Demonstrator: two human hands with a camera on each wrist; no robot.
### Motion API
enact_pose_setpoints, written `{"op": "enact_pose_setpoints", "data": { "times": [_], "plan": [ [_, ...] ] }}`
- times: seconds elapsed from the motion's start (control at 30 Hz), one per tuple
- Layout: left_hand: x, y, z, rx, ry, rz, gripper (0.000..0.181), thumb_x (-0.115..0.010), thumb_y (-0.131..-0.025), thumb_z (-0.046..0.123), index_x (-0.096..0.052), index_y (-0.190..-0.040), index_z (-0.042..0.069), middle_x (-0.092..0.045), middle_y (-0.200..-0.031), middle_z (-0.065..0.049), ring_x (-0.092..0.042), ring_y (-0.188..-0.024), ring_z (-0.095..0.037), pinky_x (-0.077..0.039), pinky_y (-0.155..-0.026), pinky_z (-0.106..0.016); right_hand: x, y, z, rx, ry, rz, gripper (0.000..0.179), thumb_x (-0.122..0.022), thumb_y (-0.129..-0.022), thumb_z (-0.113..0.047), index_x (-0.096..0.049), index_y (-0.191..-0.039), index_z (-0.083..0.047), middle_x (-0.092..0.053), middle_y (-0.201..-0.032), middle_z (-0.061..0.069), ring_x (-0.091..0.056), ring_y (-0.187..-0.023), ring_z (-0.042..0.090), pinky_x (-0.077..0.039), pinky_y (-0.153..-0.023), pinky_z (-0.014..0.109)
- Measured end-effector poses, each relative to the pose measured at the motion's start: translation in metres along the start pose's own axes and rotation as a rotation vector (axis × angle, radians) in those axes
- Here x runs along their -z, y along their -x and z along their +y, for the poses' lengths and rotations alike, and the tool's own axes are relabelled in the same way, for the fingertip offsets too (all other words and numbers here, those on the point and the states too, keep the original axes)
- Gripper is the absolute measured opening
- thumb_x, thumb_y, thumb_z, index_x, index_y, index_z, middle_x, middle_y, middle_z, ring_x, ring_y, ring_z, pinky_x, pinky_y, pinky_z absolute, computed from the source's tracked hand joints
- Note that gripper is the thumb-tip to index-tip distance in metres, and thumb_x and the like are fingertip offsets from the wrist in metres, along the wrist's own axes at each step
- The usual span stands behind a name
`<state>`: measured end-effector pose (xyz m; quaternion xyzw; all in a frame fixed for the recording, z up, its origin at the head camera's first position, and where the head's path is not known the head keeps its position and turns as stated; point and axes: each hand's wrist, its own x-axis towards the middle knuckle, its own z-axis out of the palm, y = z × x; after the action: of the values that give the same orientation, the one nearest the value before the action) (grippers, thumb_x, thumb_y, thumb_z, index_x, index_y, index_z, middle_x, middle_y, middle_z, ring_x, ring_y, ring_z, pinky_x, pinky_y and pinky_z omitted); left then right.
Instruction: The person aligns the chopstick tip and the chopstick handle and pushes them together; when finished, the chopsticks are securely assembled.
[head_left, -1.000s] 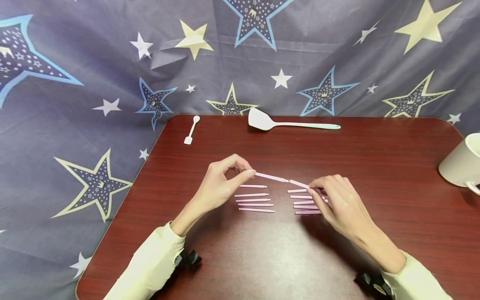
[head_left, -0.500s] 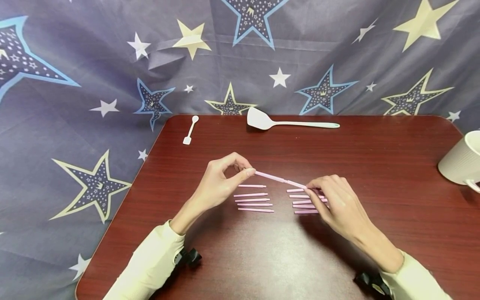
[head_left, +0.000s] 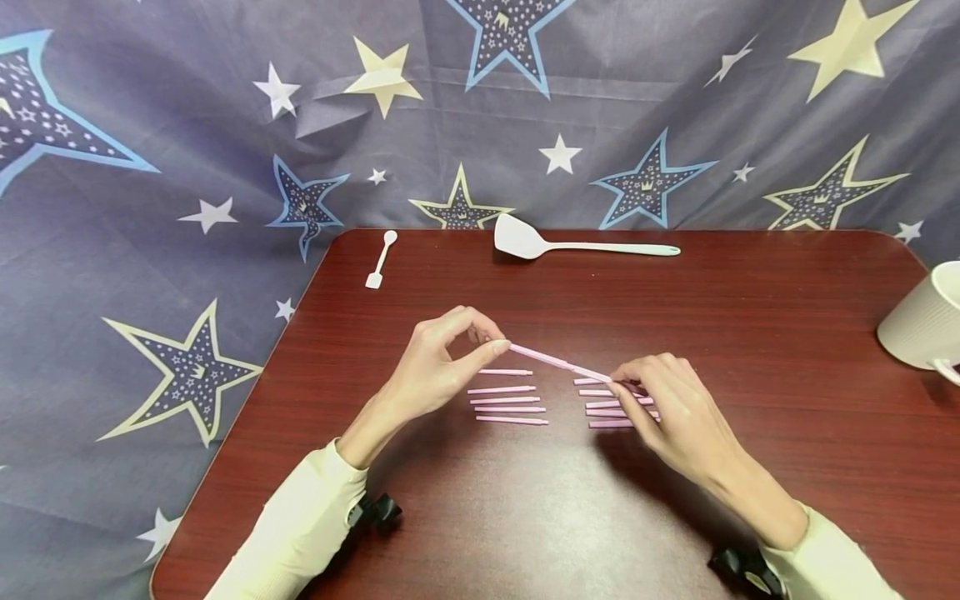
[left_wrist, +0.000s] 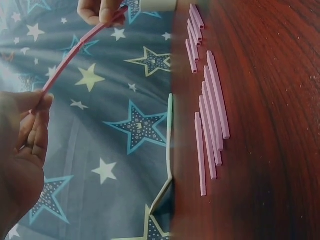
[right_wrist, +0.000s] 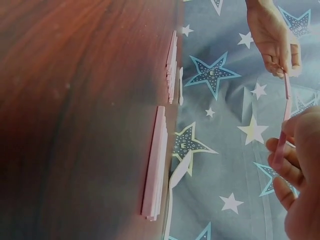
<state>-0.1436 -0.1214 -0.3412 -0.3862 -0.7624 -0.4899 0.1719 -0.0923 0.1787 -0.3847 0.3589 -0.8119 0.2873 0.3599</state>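
My left hand (head_left: 435, 367) pinches the left end of a slim pink stick (head_left: 536, 355) between thumb and fingers, above the table. Opposite it, my right hand (head_left: 675, 408) pinches a second pink stick (head_left: 592, 374). The two sticks meet end to end in one slanting line, lower at the right. Whether one tip sits inside the other is too small to tell. Below the left stick lies a row of several pink sticks (head_left: 506, 400) with narrower right tips. A second row of pink sticks (head_left: 611, 406) lies partly hidden beneath my right hand.
A white spatula (head_left: 521, 239) and a small white double-ended scoop (head_left: 382, 261) lie along the table's back. At the right edge stands a ribbed white mug (head_left: 918, 325). A star-patterned cloth (head_left: 480, 125) hangs behind the dark red table (head_left: 525, 517).
The small gap between the two held sticks has closed, and they now form one line. My right hand has shifted slightly left; my left hand has stayed almost still.
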Motion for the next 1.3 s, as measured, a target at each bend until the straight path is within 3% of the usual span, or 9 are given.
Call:
{"op": "enact_pose_setpoints", "data": {
  "times": [0.2, 0.43, 0.57, 0.7, 0.87, 1.0, 1.1, 1.3],
  "plan": [
    [0.002, 0.0, 0.0, -0.026, 0.009, -0.026, 0.018, -0.082, -0.084, -0.004, -0.072, -0.092, 0.01, -0.068, -0.084, 0.004, -0.06, -0.079, -0.013, -0.049, -0.073, -0.029, -0.001, 0.001, -0.001, -0.015, -0.016, 0.004, 0.035, -0.051, -0.11, -0.031, -0.068, -0.099, -0.003, -0.066, -0.09, 0.001, -0.058, -0.08, 0.021, -0.038, -0.074, 0.034],
    [0.005, -0.003, 0.003, -0.035, 0.036, -0.057, 0.018, -0.082, -0.083, -0.003, -0.074, -0.093, 0.01, -0.069, -0.086, 0.006, -0.061, -0.081, -0.012, -0.051, -0.074, -0.033, -0.002, 0.003, -0.006, -0.079, -0.122, -0.012, 0.034, -0.053, -0.109, -0.034, -0.069, -0.102, -0.005, -0.067, -0.093, -0.002, -0.058, -0.083, 0.015, -0.041, -0.074, 0.027],
    [0.002, -0.005, 0.005, 0.02, 0.095, -0.024, 0.016, -0.081, -0.085, -0.003, -0.074, -0.094, 0.008, -0.071, -0.087, 0.006, -0.062, -0.08, -0.015, -0.051, -0.075, -0.034, -0.002, 0.004, -0.009, -0.145, -0.2, -0.052, 0.028, -0.057, -0.108, -0.031, -0.071, -0.105, -0.007, -0.068, -0.095, -0.005, -0.059, -0.087, 0.013, -0.044, -0.076, 0.026],
    [-0.003, -0.009, 0.007, 0.079, 0.156, 0.018, 0.014, -0.079, -0.088, -0.002, -0.074, -0.097, 0.006, -0.072, -0.088, 0.005, -0.065, -0.08, -0.017, -0.052, -0.076, -0.034, -0.003, 0.004, -0.014, -0.224, -0.291, -0.103, 0.009, -0.07, -0.097, -0.008, -0.074, -0.105, -0.011, -0.07, -0.097, -0.007, -0.06, -0.091, 0.011, -0.046, -0.078, 0.025],
    [-0.012, -0.017, 0.008, 0.085, 0.213, 0.063, 0.015, -0.076, -0.089, -0.004, -0.072, -0.103, 0.002, -0.072, -0.087, 0.001, -0.065, -0.079, -0.018, -0.052, -0.075, -0.032, -0.007, 0.002, -0.022, -0.307, -0.384, -0.129, 0.031, -0.076, -0.085, 0.011, -0.072, -0.102, -0.014, -0.069, -0.092, -0.01, -0.065, -0.086, 0.008, -0.052, -0.076, 0.023],
    [-0.021, -0.025, 0.008, 0.102, 0.273, 0.099, 0.021, -0.076, -0.09, -0.005, -0.07, -0.109, -0.003, -0.072, -0.084, -0.004, -0.063, -0.077, -0.018, -0.052, -0.072, -0.031, -0.012, 0.001, -0.028, -0.36, -0.438, -0.161, 0.028, -0.076, -0.086, 0.011, -0.07, -0.101, -0.013, -0.07, -0.087, -0.01, -0.066, -0.081, 0.009, -0.054, -0.076, 0.023],
    [-0.03, -0.03, 0.01, 0.159, 0.336, 0.137, 0.021, -0.075, -0.09, -0.003, -0.069, -0.111, -0.004, -0.073, -0.084, -0.007, -0.063, -0.075, -0.017, -0.051, -0.07, -0.028, -0.016, 0.0, -0.032, -0.397, -0.489, -0.191, 0.024, -0.073, -0.089, 0.009, -0.067, -0.1, -0.011, -0.068, -0.081, -0.007, -0.066, -0.077, 0.009, -0.055, -0.076, 0.024],
    [-0.046, -0.034, 0.014, 0.255, 0.427, 0.173, 0.011, -0.074, -0.092, -0.001, -0.071, -0.101, -0.007, -0.075, -0.087, -0.011, -0.069, -0.079, -0.025, -0.052, -0.072, -0.024, -0.024, -0.001, -0.036, -0.515, -0.666, -0.227, 0.013, -0.066, -0.096, 0.007, -0.063, -0.101, -0.005, -0.068, -0.079, 0.009, -0.068, -0.073, 0.018, -0.056, -0.072, 0.027]
  ]
}}
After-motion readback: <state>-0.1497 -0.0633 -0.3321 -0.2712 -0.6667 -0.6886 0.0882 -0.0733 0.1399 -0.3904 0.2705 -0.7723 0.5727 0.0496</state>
